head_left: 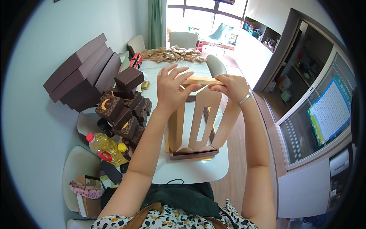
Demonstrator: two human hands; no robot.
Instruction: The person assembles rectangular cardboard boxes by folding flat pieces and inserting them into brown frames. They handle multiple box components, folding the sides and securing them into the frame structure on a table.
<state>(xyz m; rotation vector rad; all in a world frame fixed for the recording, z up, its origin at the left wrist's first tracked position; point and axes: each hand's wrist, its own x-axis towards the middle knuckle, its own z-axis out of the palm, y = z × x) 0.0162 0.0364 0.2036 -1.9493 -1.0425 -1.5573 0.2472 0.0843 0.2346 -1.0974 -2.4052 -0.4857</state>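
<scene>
A tan cardboard insert [206, 103] with long cut-out slots stands partly unfolded at the middle of the table. Its lower end meets a shallow dark brown box [194, 154], and I cannot tell how far it sits inside. My left hand [171, 87] pinches the left part of the insert's top strip between thumb and fingers, some fingers raised. At the other end, my right hand [233, 88] grips the same strip, thumb underneath. Part of the box's far side is hidden behind the cardboard.
Small dark brown boxes [129, 80] are stacked at the table's left edge, near large brown boxes [87, 72]. A pile of gold packets [171, 55] lies at the far end. An oil bottle [103, 147] stands by the left chair [74, 168]. A glazed door [312, 114] is at right.
</scene>
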